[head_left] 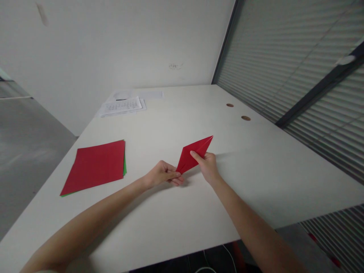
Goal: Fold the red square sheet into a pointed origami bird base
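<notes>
A folded piece of red paper [190,154], shaped like a narrow diamond, is held above the white table by both hands. My left hand [166,174] pinches its lower left tip between thumb and fingers. My right hand [208,165] grips its right side, with the thumb flat on the front face and the fingers hidden behind. The paper's far point tilts up to the right, and a crease line runs toward that point. To the left of my hands lies a stack of red sheets [99,165], with green paper [124,167] showing at its edge.
Several handwritten white sheets [122,106] lie at the table's back left, with a dark pen-like object [121,99] on them. Two round holes [246,118] pierce the table [159,132] near its right edge. Window blinds [284,57] rise along the right; a wall [127,41] stands behind.
</notes>
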Demonstrator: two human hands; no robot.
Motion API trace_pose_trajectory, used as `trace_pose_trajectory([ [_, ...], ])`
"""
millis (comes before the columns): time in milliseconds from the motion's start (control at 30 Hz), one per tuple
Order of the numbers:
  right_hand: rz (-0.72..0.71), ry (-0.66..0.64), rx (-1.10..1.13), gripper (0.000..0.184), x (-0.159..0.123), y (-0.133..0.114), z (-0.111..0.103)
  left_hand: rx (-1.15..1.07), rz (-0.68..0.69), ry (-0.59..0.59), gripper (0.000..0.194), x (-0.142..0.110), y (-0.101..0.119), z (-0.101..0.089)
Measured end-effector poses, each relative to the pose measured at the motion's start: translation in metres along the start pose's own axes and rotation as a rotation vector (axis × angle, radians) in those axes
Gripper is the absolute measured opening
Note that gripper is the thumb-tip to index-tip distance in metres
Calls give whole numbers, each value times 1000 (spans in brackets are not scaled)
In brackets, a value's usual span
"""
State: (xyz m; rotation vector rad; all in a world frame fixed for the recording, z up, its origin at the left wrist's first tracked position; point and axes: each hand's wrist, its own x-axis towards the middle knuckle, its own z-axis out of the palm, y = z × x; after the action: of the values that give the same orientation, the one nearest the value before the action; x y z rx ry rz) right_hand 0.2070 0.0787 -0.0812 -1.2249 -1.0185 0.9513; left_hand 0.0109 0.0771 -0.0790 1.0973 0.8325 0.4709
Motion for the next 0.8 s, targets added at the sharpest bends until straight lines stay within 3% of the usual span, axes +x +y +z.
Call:
trace_pose_trajectory([
  [133, 12, -14, -8, 33, 1, 0, -2, 15, 1, 0, 46, 0, 0, -3],
  [300, 58, -115, -30, 36, -1, 4, 2, 118, -50, -190, 40, -2, 4, -11],
  [467, 73, -162, -29, 38, -4, 7, 5, 141, -45, -169, 38, -3, 5, -10],
  [800, -28, -89, 204, 30, 15, 9, -10, 128, -130, -227, 40, -7, 3, -8],
])
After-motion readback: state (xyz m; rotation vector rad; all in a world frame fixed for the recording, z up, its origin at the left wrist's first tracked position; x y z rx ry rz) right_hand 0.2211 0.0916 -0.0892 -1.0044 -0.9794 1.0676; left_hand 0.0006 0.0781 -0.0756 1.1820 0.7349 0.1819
